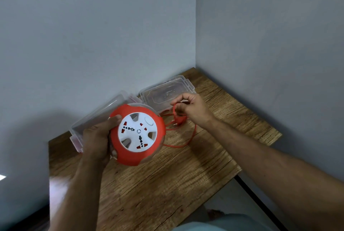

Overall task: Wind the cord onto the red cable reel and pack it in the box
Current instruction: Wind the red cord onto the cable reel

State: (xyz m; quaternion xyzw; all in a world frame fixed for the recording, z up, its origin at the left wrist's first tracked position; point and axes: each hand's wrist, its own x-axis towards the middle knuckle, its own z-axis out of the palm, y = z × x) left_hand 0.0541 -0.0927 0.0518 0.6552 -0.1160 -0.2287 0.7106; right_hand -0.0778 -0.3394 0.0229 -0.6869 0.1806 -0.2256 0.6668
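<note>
- I see the left hand [96, 137] clamped on the red cable reel [137, 134], held above the table [167, 184]
- Right hand [189, 108] pinches the cord [183, 144] beside the reel
- Behind the reel, the clear box [96, 119] looks empty, its lid [167, 91] off

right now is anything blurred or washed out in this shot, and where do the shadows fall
Head view: the round red and white cable reel in the left hand is sharp; the right hand pinching the thin red cord is slightly soft; the lower-left corner is smeared with a bright patch; soft shadows lie on the wooden table under the reel and on the left wall.
</note>
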